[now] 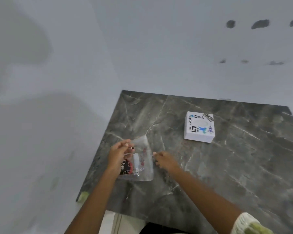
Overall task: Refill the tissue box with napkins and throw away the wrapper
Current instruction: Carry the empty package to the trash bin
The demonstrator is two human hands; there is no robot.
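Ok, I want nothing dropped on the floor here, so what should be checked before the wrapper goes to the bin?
1. Wrapper held by both hands: ok, left hand grips its left side, right hand pinches its right edge.
2. Wrapper emptied of napkins: cannot tell, it looks clear and flat, but print hides part of it.
3. Tissue box closed and resting on the marble table: ok, it sits apart from the hands.
4. Box actually refilled: cannot tell, its inside is hidden.
5. Bin located: not ok, none is in view.
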